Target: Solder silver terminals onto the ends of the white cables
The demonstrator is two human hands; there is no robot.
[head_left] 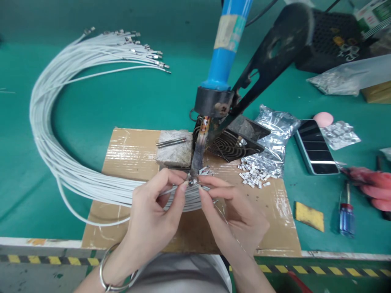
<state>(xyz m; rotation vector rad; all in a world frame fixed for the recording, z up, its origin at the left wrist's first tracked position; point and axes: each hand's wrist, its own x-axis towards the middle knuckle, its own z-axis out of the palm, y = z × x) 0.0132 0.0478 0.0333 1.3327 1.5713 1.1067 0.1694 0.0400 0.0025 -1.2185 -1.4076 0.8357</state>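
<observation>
Left hand pinches white cable, end at tip of soldering iron — right hand close beside tip, thin wire along palm, grip too small to tell.

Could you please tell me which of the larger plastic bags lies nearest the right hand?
The shiny, crinkled bag left of the phone, beside the small white pieces; the clear bag lies farther from the right hand, beyond the phone.

A workshop: green bench, soldering iron on a black stand, bundled white cables and (below the bench) striped tape.
</observation>
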